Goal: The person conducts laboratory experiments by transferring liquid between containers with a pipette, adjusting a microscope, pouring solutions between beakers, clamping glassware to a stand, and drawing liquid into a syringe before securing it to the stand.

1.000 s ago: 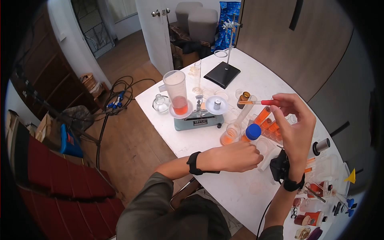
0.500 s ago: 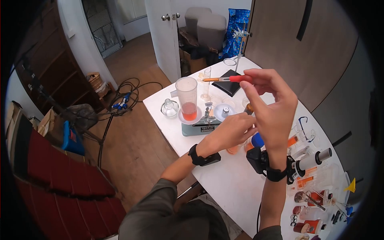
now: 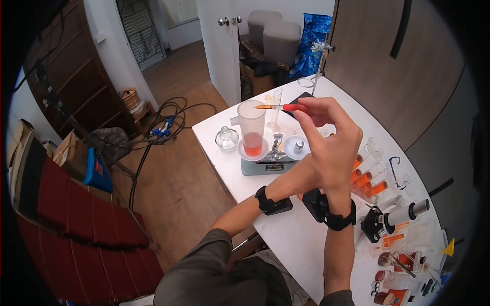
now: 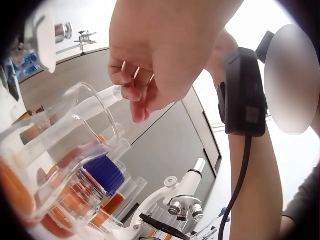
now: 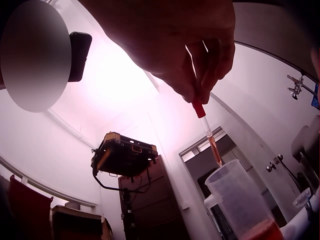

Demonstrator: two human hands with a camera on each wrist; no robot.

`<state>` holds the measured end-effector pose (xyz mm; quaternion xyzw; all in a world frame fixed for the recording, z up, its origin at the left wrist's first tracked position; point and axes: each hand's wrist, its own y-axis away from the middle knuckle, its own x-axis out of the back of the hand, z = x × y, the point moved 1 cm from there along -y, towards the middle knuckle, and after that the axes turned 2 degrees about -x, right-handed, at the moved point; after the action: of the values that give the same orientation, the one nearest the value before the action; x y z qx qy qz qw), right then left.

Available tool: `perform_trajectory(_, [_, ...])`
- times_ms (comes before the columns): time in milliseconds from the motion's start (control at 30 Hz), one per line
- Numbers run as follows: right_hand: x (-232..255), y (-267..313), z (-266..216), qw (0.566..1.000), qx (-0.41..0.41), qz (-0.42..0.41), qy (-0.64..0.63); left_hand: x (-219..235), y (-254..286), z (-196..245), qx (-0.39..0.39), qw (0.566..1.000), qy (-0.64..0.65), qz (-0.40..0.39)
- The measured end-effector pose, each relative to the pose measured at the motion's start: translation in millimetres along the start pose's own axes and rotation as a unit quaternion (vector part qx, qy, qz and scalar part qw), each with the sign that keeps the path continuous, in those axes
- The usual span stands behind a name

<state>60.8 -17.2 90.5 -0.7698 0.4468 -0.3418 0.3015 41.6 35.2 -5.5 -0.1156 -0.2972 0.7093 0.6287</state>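
Observation:
My right hand [image 3: 334, 143] pinches the red rubber bulb of a dropper [image 5: 214, 150] with orange liquid in its glass tube. The dropper's tip is at the rim of a tall plastic measuring jug [image 3: 252, 122], which holds some red-orange liquid. This jug stands on the left pan of a teal balance scale [image 3: 252, 168]; a metal weight [image 3: 298, 147] sits on the right pan. Below the right hand, my left hand [image 4: 155, 65] hangs with loosely curled fingers and holds nothing. Near it are a blue-capped bottle [image 4: 104, 172] and glassware with orange liquid.
A round glass bottle [image 3: 226, 138] stands left of the scale. Behind are a glass cylinder [image 3: 276, 109] and a ring stand. To the right are test tubes of orange liquid [image 3: 364, 179], a microscope [image 3: 395, 218] and several small jars. Cables lie on the floor.
My right hand has carried the dropper leftward from above the brown bottle to the jug's rim. The left hand has moved forward and is now largely behind the right one in the head view.

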Motion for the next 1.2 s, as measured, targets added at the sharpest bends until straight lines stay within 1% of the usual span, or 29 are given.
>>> perform_trajectory(100, [-0.9,0.0,1.6,1.0,-0.012,-0.001,-0.006,-3.9,0.0,-19.0,-0.009,0.999,0.028,-0.014])
perform_trajectory(233, [-1.6,-0.3,2.5,1.0,-0.009,0.001,-0.01,-7.0,0.3,-23.6,-0.004,1.0,0.017,-0.009])
perform_trajectory(333, [-1.7,-0.1,2.8,1.0,-0.007,0.002,-0.01,-9.4,-0.1,-30.1,-0.019,0.999,0.042,-0.004])
perform_trajectory(400, [-1.7,0.0,3.2,1.0,-0.007,0.004,-0.009,-6.9,0.0,-26.0,-0.016,0.999,0.031,-0.004])
perform_trajectory(533, [-0.2,0.7,1.5,1.0,-0.015,0.004,-0.016,-9.8,0.6,-37.5,-0.015,1.0,0.02,0.0])
perform_trajectory(600, [0.7,0.8,0.8,1.0,-0.009,0.004,-0.009,-10.5,0.3,-37.6,-0.036,0.999,0.032,0.01])
perform_trajectory(733, [1.8,0.6,0.9,1.0,-0.004,0.005,-0.007,-9.9,2.3,-36.4,-0.028,0.999,0.032,0.005])
perform_trajectory(833, [2.9,0.5,0.1,1.0,-0.004,0.008,-0.01,-9.8,2.8,-37.3,-0.006,1.0,0.029,-0.006])
perform_trajectory(900, [4.9,0.4,-1.2,0.999,-0.029,-0.018,0.003,-9.6,3.5,-42.3,-0.009,1.0,0.009,-0.014])
perform_trajectory(933, [4.2,0.4,0.8,0.999,-0.028,-0.018,0.003,-9.5,3.7,-43.7,-0.009,1.0,0.009,-0.013])
perform_trajectory(1000, [1.8,0.4,5.5,1.0,0.007,0.002,-0.007,-9.6,4.1,-45.8,0.002,0.999,0.024,-0.024])
perform_trajectory(1033, [2.0,0.6,5.6,1.0,0.006,0.002,-0.007,-9.3,4.0,-42.9,0.003,0.999,0.025,-0.023])
perform_trajectory(1100, [2.4,0.8,5.2,1.0,0.005,0.001,-0.002,-8.1,4.1,-34.2,-0.002,1.0,0.01,-0.015])
perform_trajectory(1133, [2.4,0.8,5.7,1.0,0.005,0.001,-0.002,-9.5,3.8,-40.0,-0.002,1.0,0.01,-0.015])
perform_trajectory(1200, [2.2,0.9,7.0,1.0,0.003,-0.004,0.003,-13.1,2.9,-55.5,-0.047,0.999,0.015,-0.003])
